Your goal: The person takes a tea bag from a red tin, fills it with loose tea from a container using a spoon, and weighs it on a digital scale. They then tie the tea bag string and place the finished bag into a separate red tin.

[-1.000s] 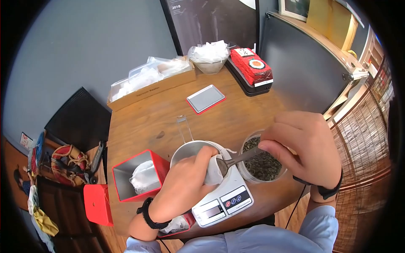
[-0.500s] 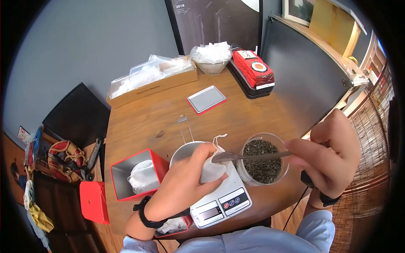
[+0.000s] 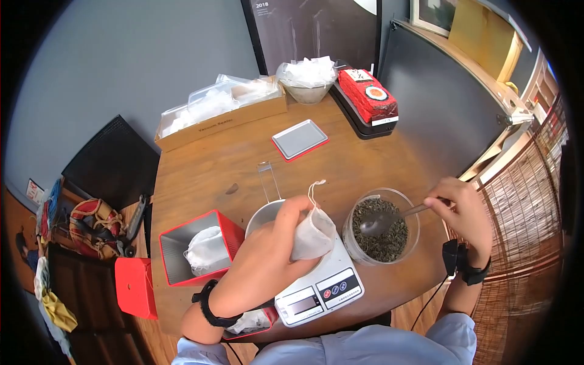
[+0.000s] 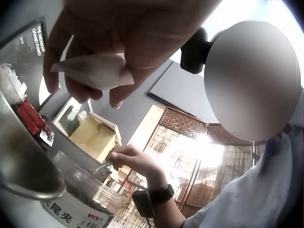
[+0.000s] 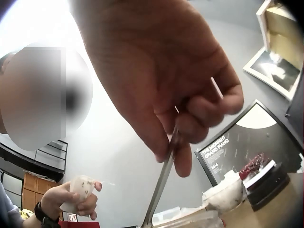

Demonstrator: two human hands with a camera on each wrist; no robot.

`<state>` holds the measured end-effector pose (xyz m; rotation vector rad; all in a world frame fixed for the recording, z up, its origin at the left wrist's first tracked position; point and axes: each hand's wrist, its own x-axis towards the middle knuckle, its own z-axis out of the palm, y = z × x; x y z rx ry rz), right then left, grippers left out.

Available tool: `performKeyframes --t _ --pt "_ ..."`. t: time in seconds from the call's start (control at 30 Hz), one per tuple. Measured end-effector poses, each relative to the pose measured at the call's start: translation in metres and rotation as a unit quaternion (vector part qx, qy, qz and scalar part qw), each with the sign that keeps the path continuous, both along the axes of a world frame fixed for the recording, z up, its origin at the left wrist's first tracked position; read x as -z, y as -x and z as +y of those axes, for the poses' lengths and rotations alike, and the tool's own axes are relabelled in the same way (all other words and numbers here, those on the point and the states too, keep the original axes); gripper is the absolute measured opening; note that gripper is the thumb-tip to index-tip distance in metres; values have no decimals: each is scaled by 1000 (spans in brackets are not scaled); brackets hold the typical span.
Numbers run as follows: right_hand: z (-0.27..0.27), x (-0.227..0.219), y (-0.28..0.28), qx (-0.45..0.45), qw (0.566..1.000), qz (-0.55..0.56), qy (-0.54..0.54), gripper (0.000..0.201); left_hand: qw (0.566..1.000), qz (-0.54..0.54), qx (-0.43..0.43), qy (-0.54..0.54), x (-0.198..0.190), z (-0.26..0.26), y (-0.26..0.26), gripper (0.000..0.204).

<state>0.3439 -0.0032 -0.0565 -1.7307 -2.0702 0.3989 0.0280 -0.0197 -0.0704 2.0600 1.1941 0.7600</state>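
Observation:
My left hand (image 3: 261, 258) holds a small white drawstring tea bag (image 3: 316, 234) between thumb and fingers, above the white digital scale (image 3: 333, 289). Its string loops up from the top, and dark specks show through the bag (image 5: 81, 187) in the right wrist view. At the right, my right hand (image 3: 465, 210) pinches the handle of a metal spoon (image 3: 376, 224) between thumb and fingertips. The spoon's bowl lies over the dried tea leaves (image 3: 389, 248) inside a clear round jar (image 3: 418, 228), with the handle slanting across the rim.
A metal pan (image 3: 255, 218) on the scale is partly hidden by my left hand. Left of it stands a red tin (image 3: 234, 234) holding filled white bags (image 3: 205, 250). Farther back are a small tray-like lid (image 3: 300, 140), a cardboard box (image 3: 225, 123), a bowl (image 3: 307, 92) and a red package (image 3: 368, 97).
The spoon has moved right, from the mouth of the tea bag to the tea leaves in the jar. My left hand stays above the scale with the bag.

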Motion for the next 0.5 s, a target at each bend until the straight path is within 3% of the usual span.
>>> performKeyframes --t 0.07,0.1,0.13,0.2,0.33,0.43,0.5 --pt "5 13 2 -91 963 -181 -179 29 1000 8 -2 23 1 1 -1 68" --pt "6 18 7 -69 951 -194 -229 39 1000 7 4 13 4 2 -1 74" --pt "5 17 16 -70 952 -189 -230 39 1000 8 10 3 4 2 0 80" --pt "1 6 40 -147 967 36 -206 40 1000 5 14 23 1 1 -3 86" --pt "-10 10 86 -300 944 74 -119 37 997 17 53 58 1 0 -5 97" --pt "-14 3 106 -296 947 6 -129 30 996 30 67 44 0 -4 -6 96" --pt "-11 12 108 -294 938 30 -182 25 997 40 69 -4 -3 -7 -8 92"
